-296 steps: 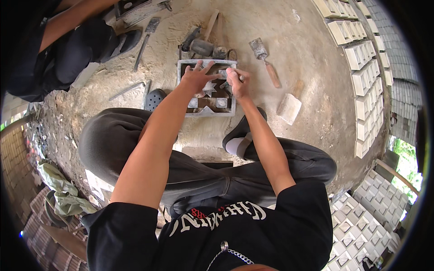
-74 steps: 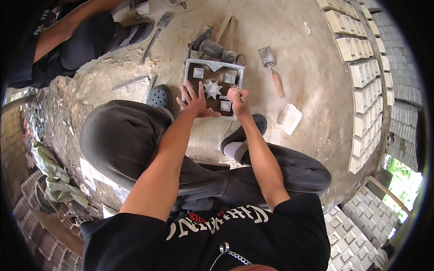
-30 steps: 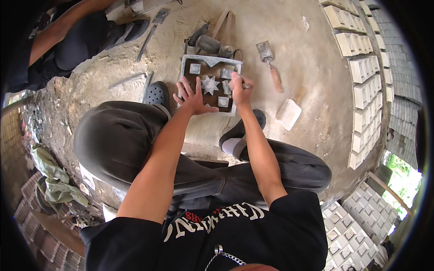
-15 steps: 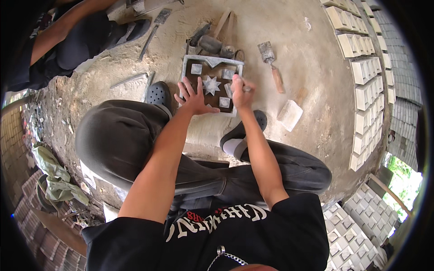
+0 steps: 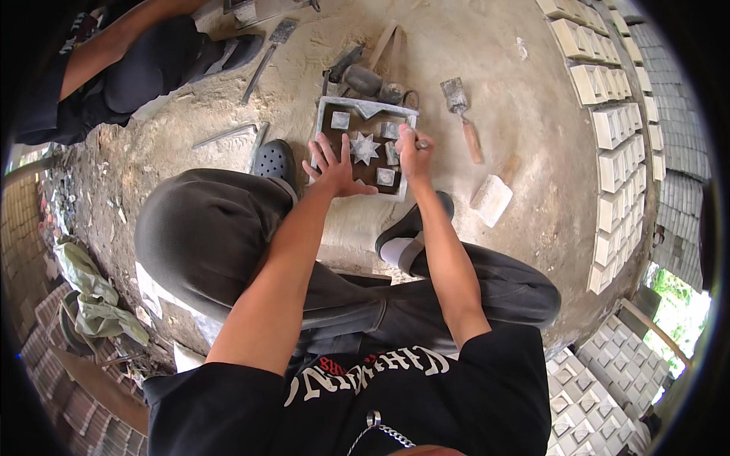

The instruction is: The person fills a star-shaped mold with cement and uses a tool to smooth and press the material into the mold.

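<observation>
A rectangular grey mould frame [image 5: 368,106] lies on the ground in front of me, with a brown bed inside. In its middle sits a pale star-shaped piece [image 5: 365,149], with small square blocks [image 5: 340,120] around it. My left hand [image 5: 332,173] rests with fingers spread over the frame's left and near side. Along the right side, my right hand [image 5: 415,157] is closed in a grip by the blocks. A small dark round end of something slim pokes out of that fist; the rest is hidden by my fingers.
Right of the frame lie a trowel [image 5: 471,142] and a pale flat-bladed tool [image 5: 493,199]. Beyond it is a dark mallet-like tool [image 5: 363,79]. Metal strips [image 5: 226,135] and another trowel [image 5: 268,61] lie left. Cast blocks [image 5: 617,125] line the far right; another person's leg [image 5: 156,72] is upper left.
The whole view has shifted slightly, so the scene sits a little further right and lower. Both hands keep about the same place on the frame, the left spread and the right closed.
</observation>
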Tool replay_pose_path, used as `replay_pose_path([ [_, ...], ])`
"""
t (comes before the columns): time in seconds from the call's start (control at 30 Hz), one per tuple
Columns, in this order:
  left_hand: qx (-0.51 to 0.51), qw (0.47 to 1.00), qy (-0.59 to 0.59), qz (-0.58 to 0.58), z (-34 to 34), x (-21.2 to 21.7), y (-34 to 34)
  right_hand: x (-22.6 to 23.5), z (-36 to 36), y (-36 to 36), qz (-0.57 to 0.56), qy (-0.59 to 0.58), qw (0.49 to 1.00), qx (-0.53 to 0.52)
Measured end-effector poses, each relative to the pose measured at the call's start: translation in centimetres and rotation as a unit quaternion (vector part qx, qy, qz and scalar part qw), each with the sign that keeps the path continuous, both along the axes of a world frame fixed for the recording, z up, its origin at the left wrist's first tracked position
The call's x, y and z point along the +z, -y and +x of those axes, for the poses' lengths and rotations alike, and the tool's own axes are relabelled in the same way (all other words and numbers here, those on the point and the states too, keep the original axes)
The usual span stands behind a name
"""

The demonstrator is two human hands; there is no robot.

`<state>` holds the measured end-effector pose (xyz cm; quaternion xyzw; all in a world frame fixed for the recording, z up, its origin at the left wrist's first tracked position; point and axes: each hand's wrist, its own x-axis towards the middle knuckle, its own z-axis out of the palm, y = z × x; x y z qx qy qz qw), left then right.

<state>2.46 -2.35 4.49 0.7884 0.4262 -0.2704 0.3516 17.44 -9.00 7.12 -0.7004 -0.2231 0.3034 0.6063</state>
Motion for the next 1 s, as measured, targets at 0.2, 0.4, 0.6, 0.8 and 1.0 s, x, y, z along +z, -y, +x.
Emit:
replay_pose_path([
  [0.2,-0.021,1.000,0.011,0.019,0.5,-0.1,0.2,-3.3,0.3,1.2,0.051,0.074,0.996,-0.017],
  [0.4,-0.021,0.979,0.140,0.144,-2.8,-2.3,0.7,0.5,1.2,0.2,0.092,-0.072,0.992,-0.057],
  [0.6,-0.155,0.955,0.168,0.187,-4.1,-0.8,-2.7,8.4,-2.7,0.0,0.099,-0.058,0.986,-0.117],
  [0.8,-0.225,0.954,0.109,0.165,-3.9,-0.6,-3.4,7.3,-5.7,1.7,0.073,-0.051,0.991,-0.097],
  [1.0,-0.239,0.959,0.093,0.118,-2.9,0.0,-3.8,0.6,-7.1,4.1,-0.024,-0.001,0.996,-0.087],
])
